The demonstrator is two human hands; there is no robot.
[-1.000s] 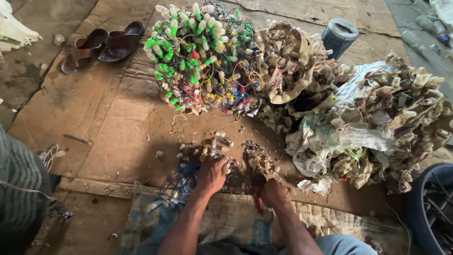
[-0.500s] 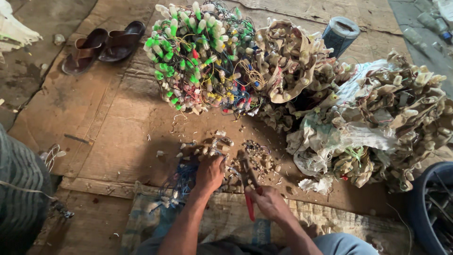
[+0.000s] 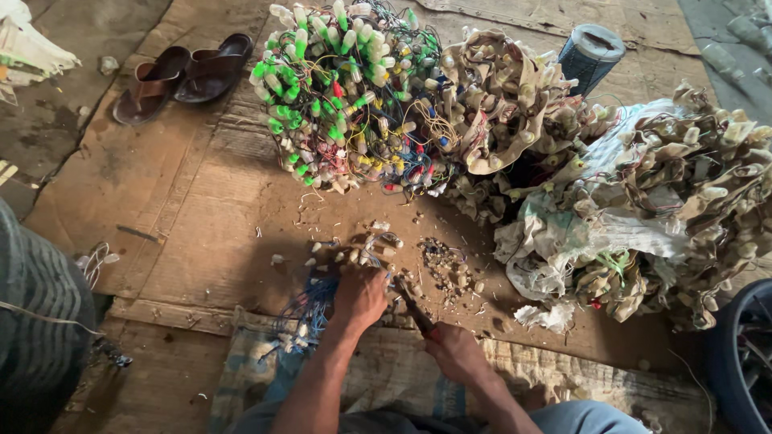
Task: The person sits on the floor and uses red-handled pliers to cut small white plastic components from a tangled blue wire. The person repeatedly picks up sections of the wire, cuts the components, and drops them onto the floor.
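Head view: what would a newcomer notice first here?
First, the big tangle of wires with green and white plugs at top centre, beside heaps of beige connectors on the right. Below, the left hand presses a small wire bundle, and the right hand holds red-handled cutters.

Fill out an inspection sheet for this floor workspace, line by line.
Surface: worn cardboard sheet on the ground, woven sack at the near edge.
Job's things: small wired bundle; red-handled cutter.
Clutter: cut scraps; green-capped wire heap; beige heap.
Grippers: left hand presses on the bundle; right hand grips the cutter.
Cables: blue wires beside the left hand.
Surroundings: brown sandals, blue cylinder.
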